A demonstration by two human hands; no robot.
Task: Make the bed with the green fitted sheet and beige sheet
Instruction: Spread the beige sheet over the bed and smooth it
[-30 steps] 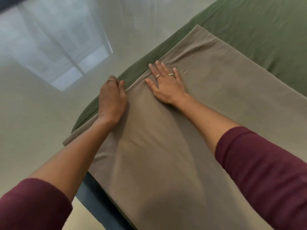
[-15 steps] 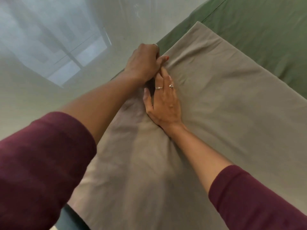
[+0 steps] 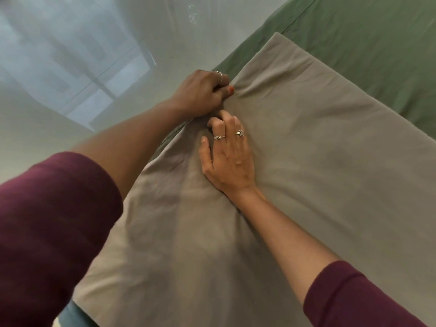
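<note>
Head view: my left hand (image 3: 200,94), frame centre, grips the bunched edge of the beige sheet (image 3: 318,161); my right hand (image 3: 230,159) presses it, fingertips curled into a fold. Green sheet (image 3: 377,48) fills upper right.

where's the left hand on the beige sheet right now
In the head view the left hand grips the beige sheet's bunched edge at upper centre, just above the right hand, beside the green fitted sheet.

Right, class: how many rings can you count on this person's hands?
3. One ring on the left hand, gripping the beige sheet; two rings on the right hand. Curled fingers may hide more.
</note>
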